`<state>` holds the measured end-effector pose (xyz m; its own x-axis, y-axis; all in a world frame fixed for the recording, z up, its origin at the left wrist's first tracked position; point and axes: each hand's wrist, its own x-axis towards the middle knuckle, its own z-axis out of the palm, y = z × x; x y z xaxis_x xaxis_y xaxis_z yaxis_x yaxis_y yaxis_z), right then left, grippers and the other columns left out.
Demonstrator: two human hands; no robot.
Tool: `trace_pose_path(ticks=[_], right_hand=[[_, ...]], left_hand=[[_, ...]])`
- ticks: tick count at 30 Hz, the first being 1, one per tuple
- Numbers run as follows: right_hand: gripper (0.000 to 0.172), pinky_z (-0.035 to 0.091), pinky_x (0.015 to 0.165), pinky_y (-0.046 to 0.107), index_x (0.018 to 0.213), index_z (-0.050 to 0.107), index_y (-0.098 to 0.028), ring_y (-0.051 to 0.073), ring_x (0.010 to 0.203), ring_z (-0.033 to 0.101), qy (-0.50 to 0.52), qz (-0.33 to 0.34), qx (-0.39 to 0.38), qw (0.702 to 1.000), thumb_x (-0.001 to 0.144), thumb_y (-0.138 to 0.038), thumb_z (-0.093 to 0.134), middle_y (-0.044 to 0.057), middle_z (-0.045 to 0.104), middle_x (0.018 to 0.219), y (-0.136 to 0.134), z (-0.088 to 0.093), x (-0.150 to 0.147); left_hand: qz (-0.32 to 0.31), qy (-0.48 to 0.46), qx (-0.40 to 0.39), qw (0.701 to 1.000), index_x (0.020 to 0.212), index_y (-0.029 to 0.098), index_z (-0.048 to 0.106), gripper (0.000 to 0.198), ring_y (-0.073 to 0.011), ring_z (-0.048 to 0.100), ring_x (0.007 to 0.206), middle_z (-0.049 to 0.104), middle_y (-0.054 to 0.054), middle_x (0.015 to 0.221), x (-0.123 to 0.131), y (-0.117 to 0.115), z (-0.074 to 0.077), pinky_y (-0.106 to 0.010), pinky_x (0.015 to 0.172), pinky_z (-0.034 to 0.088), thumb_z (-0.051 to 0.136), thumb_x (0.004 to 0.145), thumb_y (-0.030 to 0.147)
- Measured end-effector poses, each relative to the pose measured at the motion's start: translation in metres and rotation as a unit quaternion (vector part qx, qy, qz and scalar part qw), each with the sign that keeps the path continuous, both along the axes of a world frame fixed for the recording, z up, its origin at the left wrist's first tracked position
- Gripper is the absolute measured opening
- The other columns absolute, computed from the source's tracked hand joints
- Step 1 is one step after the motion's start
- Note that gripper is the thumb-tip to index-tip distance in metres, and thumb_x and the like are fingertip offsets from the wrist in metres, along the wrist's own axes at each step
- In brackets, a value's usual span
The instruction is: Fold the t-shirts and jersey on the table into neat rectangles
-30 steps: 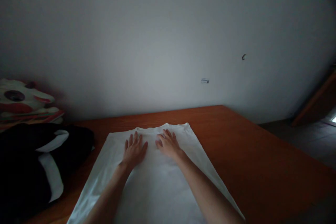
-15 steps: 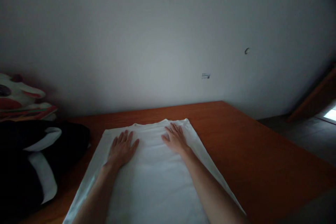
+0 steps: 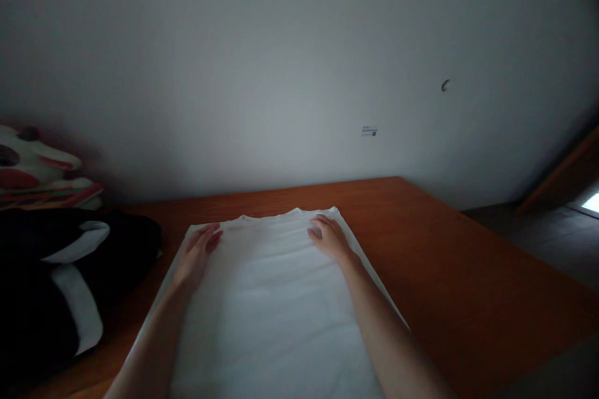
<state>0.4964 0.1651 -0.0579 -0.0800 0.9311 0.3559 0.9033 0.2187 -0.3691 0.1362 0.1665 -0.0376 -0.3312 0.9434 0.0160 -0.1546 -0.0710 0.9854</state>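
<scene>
A white cloth [image 3: 271, 299] lies spread flat on the brown wooden table [image 3: 458, 274], reaching from the near edge toward the wall. My left hand [image 3: 194, 254] rests flat on the cloth's far left corner, fingers stretched out. Over at the far right corner my right hand [image 3: 330, 238] lies on the cloth with its fingers slightly curled, palm down. Neither hand holds anything. Both forearms lie along the cloth's sides.
A black and white garment pile [image 3: 60, 287] sits on the table's left side. Behind it is a white and red plush item [image 3: 32, 174]. A grey wall stands just past the table's far edge. The floor [image 3: 538, 230] drops away to the right.
Both hands have slid apart across the cloth, from its middle out to the far left and far right corners. The view has shifted slightly.
</scene>
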Motion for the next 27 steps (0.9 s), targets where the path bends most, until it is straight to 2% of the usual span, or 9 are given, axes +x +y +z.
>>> trace_pose_path(ticks=[3,6,10,13,16,20,22,26,27], right_hand=[[0.042,0.03,0.118,0.037,0.132,0.063,-0.017,0.024,0.14,0.045,-0.024,-0.029,-0.028,0.999,0.096,-0.037,0.052,0.012,0.054,0.147,0.001,0.0,0.008],[0.054,0.026,0.12,0.042,0.141,0.056,-0.017,0.028,0.146,0.035,-0.05,-0.088,-0.064,0.993,0.098,-0.047,0.048,0.014,0.046,0.154,0.002,0.0,0.011],[0.064,0.023,0.121,0.043,0.15,0.047,-0.019,0.029,0.148,0.031,-0.088,-0.088,-0.095,0.988,0.099,-0.057,0.042,0.012,0.041,0.158,0.003,0.0,0.014],[0.066,0.022,0.121,0.041,0.152,0.044,-0.02,0.028,0.149,0.029,-0.107,-0.059,-0.098,0.988,0.099,-0.06,0.041,0.01,0.04,0.159,0.004,-0.001,0.02],[0.065,0.022,0.122,0.041,0.152,0.043,-0.021,0.027,0.15,0.028,-0.11,-0.037,-0.086,0.99,0.099,-0.059,0.039,0.009,0.039,0.159,0.005,-0.003,0.026],[0.064,0.019,0.123,0.043,0.152,0.042,-0.018,0.026,0.15,0.026,-0.102,-0.053,-0.09,0.989,0.101,-0.056,0.034,0.011,0.038,0.16,0.005,-0.003,0.028],[0.063,0.016,0.123,0.047,0.152,0.042,-0.017,0.027,0.151,0.024,-0.098,-0.076,-0.105,0.987,0.102,-0.055,0.032,0.013,0.036,0.16,0.004,-0.001,0.028],[0.069,0.014,0.122,0.05,0.154,0.036,-0.019,0.028,0.153,0.019,-0.106,-0.084,-0.143,0.98,0.101,-0.062,0.032,0.014,0.029,0.164,0.005,0.002,0.026],[0.071,0.013,0.122,0.05,0.155,0.035,-0.02,0.028,0.153,0.018,-0.108,-0.083,-0.149,0.979,0.1,-0.064,0.032,0.014,0.027,0.164,0.005,0.002,0.026]], left_hand=[[0.022,-0.031,-0.011,0.999,0.086,0.02,0.066,0.015,-0.0204,0.071,0.102,0.072,-0.01,0.108,-0.011,0.003,0.004,-0.043,0.101,0.055,0.054,0.082,0.029],[0.048,-0.009,-0.011,0.999,0.085,0.02,0.062,0.015,-0.0218,0.072,0.099,0.072,-0.012,0.103,-0.018,0.005,0.003,-0.045,0.095,0.058,0.051,0.08,0.028],[0.066,0.118,0.013,0.991,0.094,0.021,0.064,0.025,-0.0238,0.066,0.113,0.07,-0.01,0.118,-0.02,0.004,-0.006,-0.043,0.104,0.052,0.056,0.079,0.039],[0.043,0.26,0.007,0.965,0.102,0.02,0.069,0.035,-0.0293,0.064,0.118,0.073,-0.01,0.116,-0.022,0.001,-0.009,-0.048,0.11,0.044,0.059,0.077,0.042],[-0.011,0.39,-0.003,0.921,0.107,0.019,0.072,0.039,-0.0317,0.06,0.125,0.072,-0.011,0.124,-0.025,-0.002,-0.007,-0.05,0.116,0.035,0.056,0.077,0.039],[-0.062,0.507,-0.02,0.86,0.124,0.016,0.068,0.052,-0.0328,0.04,0.145,0.055,-0.014,0.149,-0.027,-0.004,-0.008,-0.054,0.123,0.014,0.05,0.081,0.04],[-0.075,0.56,-0.036,0.825,0.134,0.013,0.061,0.061,-0.0337,0.034,0.148,0.046,-0.017,0.155,-0.027,-0.003,-0.011,-0.055,0.123,0.013,0.047,0.083,0.042],[-0.089,0.705,-0.08,0.699,0.149,0.013,0.044,0.073,-0.0341,0.027,0.151,0.035,-0.019,0.161,-0.028,0.0,-0.016,-0.053,0.121,0.019,0.038,0.089,0.053],[-0.09,0.724,-0.087,0.678,0.15,0.014,0.043,0.074,-0.0349,0.027,0.151,0.034,-0.02,0.161,-0.029,0.001,-0.017,-0.053,0.121,0.02,0.037,0.09,0.056]])
